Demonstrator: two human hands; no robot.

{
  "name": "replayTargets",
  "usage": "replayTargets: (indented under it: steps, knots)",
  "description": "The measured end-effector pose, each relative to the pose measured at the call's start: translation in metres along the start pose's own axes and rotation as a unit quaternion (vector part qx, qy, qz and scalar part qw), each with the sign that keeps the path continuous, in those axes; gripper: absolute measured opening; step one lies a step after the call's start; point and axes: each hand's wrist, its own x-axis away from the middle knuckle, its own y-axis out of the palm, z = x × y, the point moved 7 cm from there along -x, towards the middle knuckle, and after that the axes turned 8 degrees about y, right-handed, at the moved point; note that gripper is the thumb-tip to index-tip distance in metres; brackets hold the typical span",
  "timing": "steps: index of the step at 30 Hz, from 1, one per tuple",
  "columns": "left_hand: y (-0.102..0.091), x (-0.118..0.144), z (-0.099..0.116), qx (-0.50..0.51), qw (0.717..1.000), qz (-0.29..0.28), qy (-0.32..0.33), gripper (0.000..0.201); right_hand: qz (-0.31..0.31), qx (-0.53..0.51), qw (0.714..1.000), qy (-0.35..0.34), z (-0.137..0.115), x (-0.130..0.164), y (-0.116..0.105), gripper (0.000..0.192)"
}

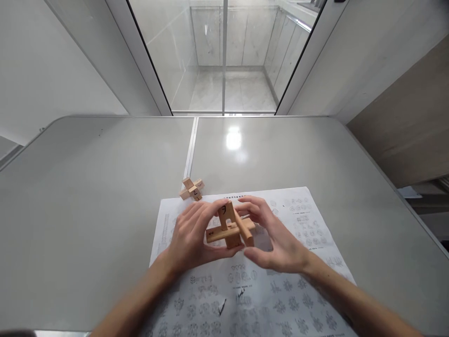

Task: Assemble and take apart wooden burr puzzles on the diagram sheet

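Note:
Between my two hands is a wooden interlocking puzzle (224, 232) of several crossed pieces, some marked with handwritten numbers. My left hand (192, 230) grips it from the left, fingers at the top of the upright piece and thumb beneath. On the other side my right hand (275, 236) is curved around the puzzle, thumb and fingers apart, close to a slanting piece; whether its fingertips touch the wood I cannot tell. Under both hands lies a large white sheet (210, 318) printed with small puzzle diagrams.
A second, smaller wooden puzzle (192, 189) marked 2 stands at the sheet's upper left edge. A metal seam (191, 145) runs across the grey table (87, 210). Beyond the far edge are glass doors (224, 56); a wooden surface (403, 107) is at the right.

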Motion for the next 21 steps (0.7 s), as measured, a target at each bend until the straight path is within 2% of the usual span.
replayTargets:
  steps: [3, 5, 7, 9, 14, 21]
  knots:
    - [-0.007, 0.003, -0.008, -0.036, 0.998, 0.021, -0.045, 0.085, 0.06, -0.013, 0.998, -0.002, 0.0, -0.001, -0.017, 0.066]
    - [-0.011, 0.004, -0.012, -0.051, 0.996, 0.026, -0.074, 0.086, 0.118, 0.014, 0.993, 0.012, 0.004, -0.002, -0.029, 0.064]
    - [-0.013, 0.006, -0.015, -0.05, 0.994, 0.029, -0.095, 0.088, 0.175, 0.088, 0.98, 0.036, 0.008, -0.002, -0.038, 0.07]
    - [-0.013, 0.006, -0.016, -0.037, 0.993, 0.028, -0.107, 0.09, 0.203, 0.181, 0.961, 0.041, 0.009, -0.003, -0.039, 0.076]
    - [-0.01, 0.005, -0.015, -0.003, 0.993, 0.019, -0.114, 0.088, 0.17, 0.324, 0.93, -0.029, 0.004, -0.006, -0.024, 0.074]
    - [-0.006, 0.008, -0.018, 0.017, 0.989, -0.004, -0.145, 0.088, 0.141, 0.393, 0.906, -0.072, 0.005, -0.007, -0.017, 0.07]
